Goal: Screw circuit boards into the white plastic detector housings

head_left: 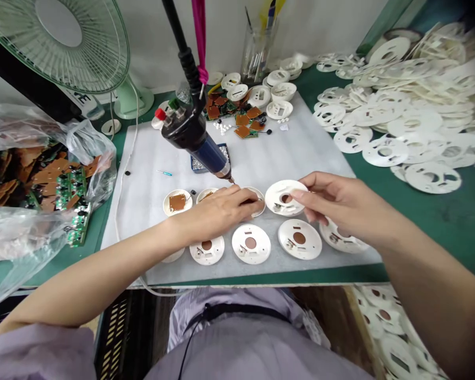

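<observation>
My right hand [332, 203] pinches a white round plastic plate [276, 205] by its right edge, thumb on top, tilted just above the mat. My left hand [233, 206], palm down with bent fingers together, reaches into a shallow white round housing [261, 207]; whatever its fingertips pinch is hidden. Left of it, another housing [178, 202] holds a brown circuit board [177, 202]. In the front row lie several plates, among them a middle one [251, 244] and one farther right [300, 239]. An electric screwdriver [211, 153] hangs with its tip just above my left hand.
A large pile of white plates [411, 116] covers the right side. Bagged circuit boards [39, 179] and a fan [71, 42] stand left. Behind are a screw tray [198, 164], loose boards [245, 124], housings [279, 110] and a jar of tools [257, 53]. A cable crosses the mat's left side.
</observation>
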